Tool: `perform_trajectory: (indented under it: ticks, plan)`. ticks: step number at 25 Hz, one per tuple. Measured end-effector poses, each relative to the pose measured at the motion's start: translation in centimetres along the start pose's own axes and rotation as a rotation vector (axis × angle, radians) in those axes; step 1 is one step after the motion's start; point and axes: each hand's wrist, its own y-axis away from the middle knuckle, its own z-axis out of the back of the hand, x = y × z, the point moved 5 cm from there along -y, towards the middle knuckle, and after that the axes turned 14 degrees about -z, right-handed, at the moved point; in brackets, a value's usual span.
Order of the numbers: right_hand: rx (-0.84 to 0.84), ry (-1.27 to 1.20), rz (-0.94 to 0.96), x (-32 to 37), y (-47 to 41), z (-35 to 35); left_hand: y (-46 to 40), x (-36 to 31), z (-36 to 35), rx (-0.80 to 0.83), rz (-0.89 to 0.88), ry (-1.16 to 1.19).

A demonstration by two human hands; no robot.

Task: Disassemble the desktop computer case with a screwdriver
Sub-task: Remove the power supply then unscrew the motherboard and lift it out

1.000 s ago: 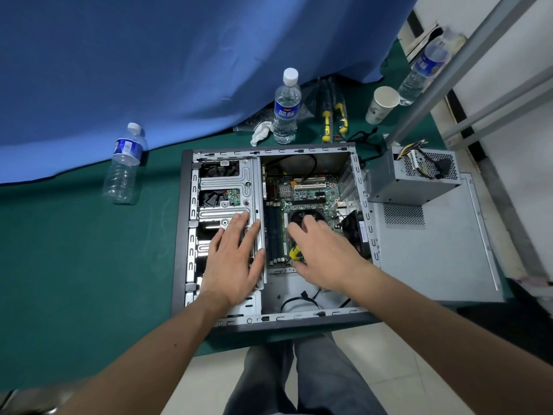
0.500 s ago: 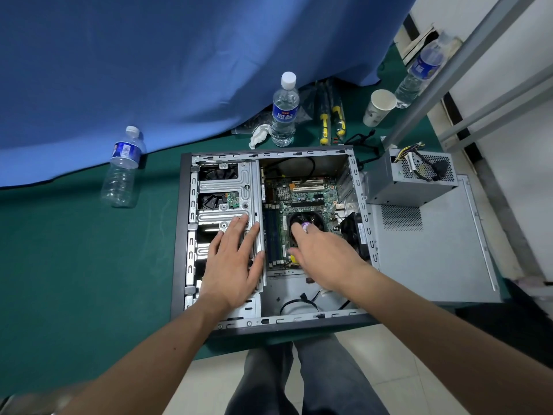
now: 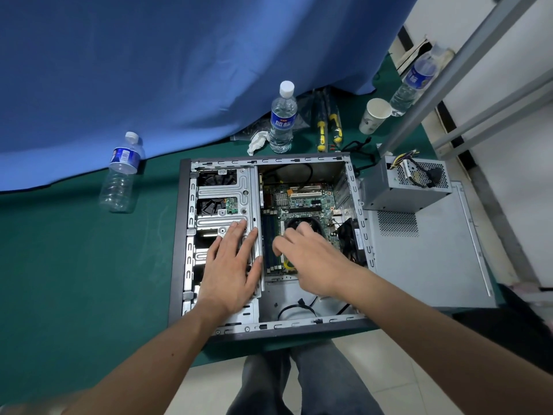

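Step in hand: motherboard (image 3: 302,202) screws. Left hand (image 3: 232,265) flat, fingers straight, on drive cage (image 3: 221,193); right hand (image 3: 311,262) apparently grips screwdriver (image 3: 288,265), fan (image 3: 302,224) at 12 o'clock. Next: seat tip squarely.

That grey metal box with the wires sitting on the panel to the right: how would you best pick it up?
Probably grip the power supply from above, across its plain front and back walls; it sits flat on the side panel, and its wires spill over the right end.
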Motion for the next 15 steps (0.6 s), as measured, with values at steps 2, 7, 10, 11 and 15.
perform_trajectory:
  ticks: [2,7,10,11,15]
  plan:
    - [0.019,0.052,-0.084,-0.01,0.23,-0.24,0.06,-0.01,0.03,0.000,-0.001,-0.001]
    - [-0.031,0.094,-0.065,-0.01,-0.11,-0.06,0.13,-0.06,-0.04,-0.001,0.001,-0.004]
    - [-0.022,0.043,-0.006,0.23,0.01,-0.10,0.14,0.05,-0.08,-0.001,0.007,0.005]
    - [-0.016,0.046,-0.069,0.14,0.04,-0.17,0.16,0.04,-0.07,0.000,0.006,0.002]
    - [-0.023,0.060,-0.170,-0.23,-0.39,-0.10,0.08,0.01,-0.11,0.003,0.005,-0.001]
